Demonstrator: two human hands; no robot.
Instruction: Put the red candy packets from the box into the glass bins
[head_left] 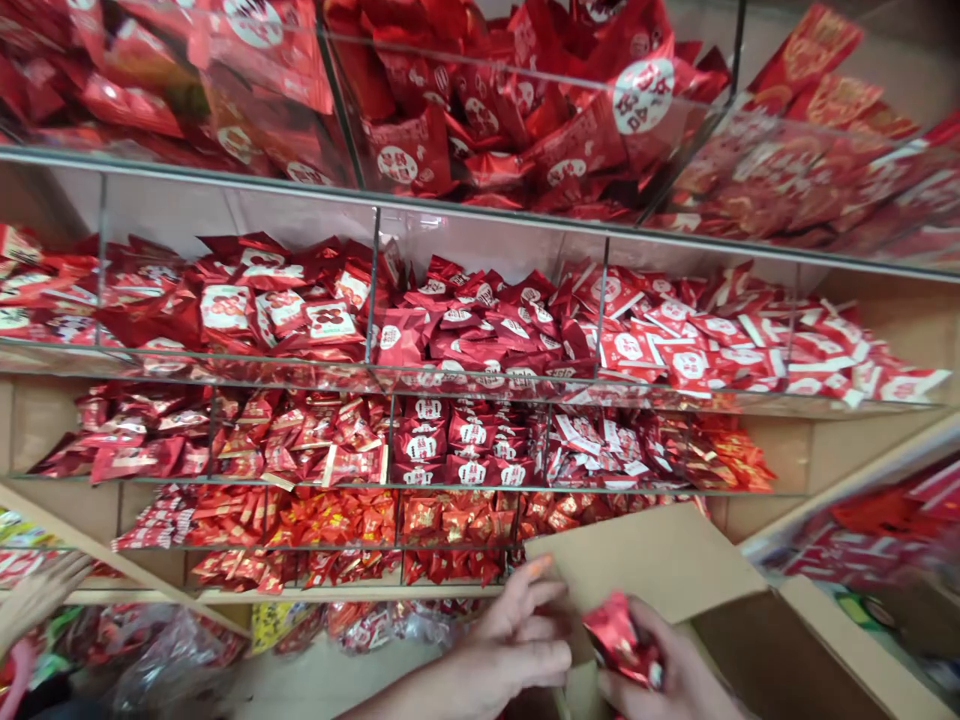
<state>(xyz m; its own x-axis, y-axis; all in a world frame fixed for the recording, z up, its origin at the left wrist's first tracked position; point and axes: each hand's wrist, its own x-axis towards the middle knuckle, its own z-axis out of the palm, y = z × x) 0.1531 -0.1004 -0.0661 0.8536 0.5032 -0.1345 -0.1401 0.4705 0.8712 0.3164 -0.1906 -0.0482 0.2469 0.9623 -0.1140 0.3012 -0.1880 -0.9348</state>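
Big tiered shelf point(480, 232) with clear dividers fills most of the frame, stuffed with red packets point(480, 330) in every bin. Lower right there's an open cardboard box point(660, 560), flap tilted up. At bottom center the left hand point(517, 640) rests on the box flap edge, fingers loosely spread and holding nothing. Just right of it, the right hand point(667, 675) has its fingers curled around a shiny red wrapper packet point(619, 640), which sits right over the box. Someone else's hand point(37, 595) pokes in at far lower left.
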